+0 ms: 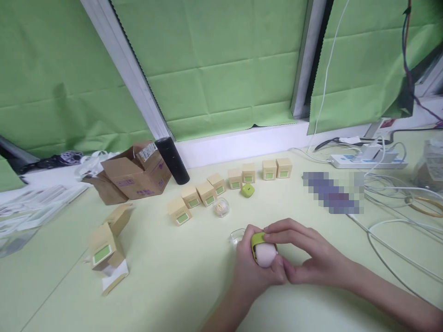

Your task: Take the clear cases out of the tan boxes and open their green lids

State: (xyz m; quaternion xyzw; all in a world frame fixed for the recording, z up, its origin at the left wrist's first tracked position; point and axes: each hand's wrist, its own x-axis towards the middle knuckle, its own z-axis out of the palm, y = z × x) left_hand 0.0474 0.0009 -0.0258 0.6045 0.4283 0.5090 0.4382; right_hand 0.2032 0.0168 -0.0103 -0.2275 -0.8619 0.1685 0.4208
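Observation:
My left hand (252, 265) wraps round a small white rounded case (266, 255), which looks like an earbud case, partly inside a green cover (258, 239). My right hand (309, 256) closes on it from the right, its fingertips on the cover's top edge and its thumb low by the white part. Just behind my left hand a clear plastic piece (236, 236) lies on the table, partly hidden by the fingers. Farther back are a clear round container (220, 207) with something pale inside and a small green rounded piece (247, 190).
Several small tan boxes (206, 192) with green labels stand in a row behind. An opened tan box (105, 246) lies left, near a brown carton (141, 175) and a black cylinder (172, 160). White cables (391, 223) and a power strip (346, 161) occupy the right.

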